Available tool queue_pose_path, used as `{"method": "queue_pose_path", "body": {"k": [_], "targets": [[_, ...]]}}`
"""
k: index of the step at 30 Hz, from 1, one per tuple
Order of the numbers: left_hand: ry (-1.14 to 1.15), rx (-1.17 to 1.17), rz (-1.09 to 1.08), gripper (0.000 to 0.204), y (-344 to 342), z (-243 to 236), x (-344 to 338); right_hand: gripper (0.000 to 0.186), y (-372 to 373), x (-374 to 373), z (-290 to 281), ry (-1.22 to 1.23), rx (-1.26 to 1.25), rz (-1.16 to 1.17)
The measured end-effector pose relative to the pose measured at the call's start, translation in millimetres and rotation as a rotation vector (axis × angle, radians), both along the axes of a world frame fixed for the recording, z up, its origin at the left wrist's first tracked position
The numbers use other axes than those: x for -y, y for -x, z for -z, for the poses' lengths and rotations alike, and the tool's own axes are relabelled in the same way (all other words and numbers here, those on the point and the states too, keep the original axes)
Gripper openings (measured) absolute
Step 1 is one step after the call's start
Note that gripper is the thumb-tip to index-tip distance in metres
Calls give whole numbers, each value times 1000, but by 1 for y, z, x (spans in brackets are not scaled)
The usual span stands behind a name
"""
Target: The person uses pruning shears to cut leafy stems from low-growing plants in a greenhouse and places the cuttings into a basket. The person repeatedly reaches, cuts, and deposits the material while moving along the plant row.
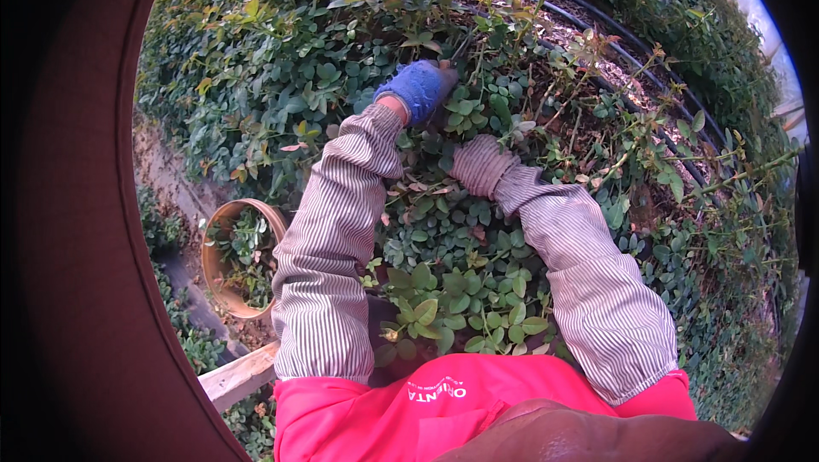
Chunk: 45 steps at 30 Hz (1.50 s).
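Note:
Among leafy rose bushes (444, 291), my left hand (420, 91), in a blue and grey glove, is closed. From its far side sticks out a dark, narrow pointed blade (463, 46), which looks like that of pruning shears; their handles are hidden in the glove. Lower and to the right, my right hand (482, 165) wears a dull mauve knitted glove and reaches into the stems. Leaves cover its fingers, so whether it grips a stem does not show. Striped sleeve covers wrap both forearms.
A tan round bucket (277, 221) with cut leafy stems inside stands to the left, beside a wooden rail (241, 377). Black irrigation hoses (627, 52) curve through the bed at the upper right. Long bare canes (751, 174) stick out on the right.

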<state>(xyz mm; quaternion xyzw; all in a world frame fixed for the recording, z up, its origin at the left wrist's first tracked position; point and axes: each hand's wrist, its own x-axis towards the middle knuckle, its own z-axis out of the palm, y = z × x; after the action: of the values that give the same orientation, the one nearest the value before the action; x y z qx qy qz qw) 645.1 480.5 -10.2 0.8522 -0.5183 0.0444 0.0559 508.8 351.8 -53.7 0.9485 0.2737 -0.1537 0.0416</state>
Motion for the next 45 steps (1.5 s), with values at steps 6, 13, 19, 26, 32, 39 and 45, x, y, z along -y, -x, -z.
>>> {"method": "queue_pose_path", "body": {"k": [6,13,19,26,32,39,45], "targets": [[1010,-1210,-371,37,72,-30,-68,23,0,3,1,-19,-5,2],[1251,-1854,-644,47,137,-24,-172,17,2,7,6,-113,147,-80],[515,-1167,-464,58,138,-41,-153,18,-2,6,20,-82,180,-112],[278,-584,-468,40,24,3,-73,21,-3,3,18,-2,103,-46],[98,-467,-185,40,24,23,-89,22,-1,-2,18,23,169,-73],[274,-534,-555,44,8,-20,-140,27,-3,-12,16,114,125,46],[186,-425,-443,45,-50,-2,-114,22,-1,-21,12,174,213,15]]}}
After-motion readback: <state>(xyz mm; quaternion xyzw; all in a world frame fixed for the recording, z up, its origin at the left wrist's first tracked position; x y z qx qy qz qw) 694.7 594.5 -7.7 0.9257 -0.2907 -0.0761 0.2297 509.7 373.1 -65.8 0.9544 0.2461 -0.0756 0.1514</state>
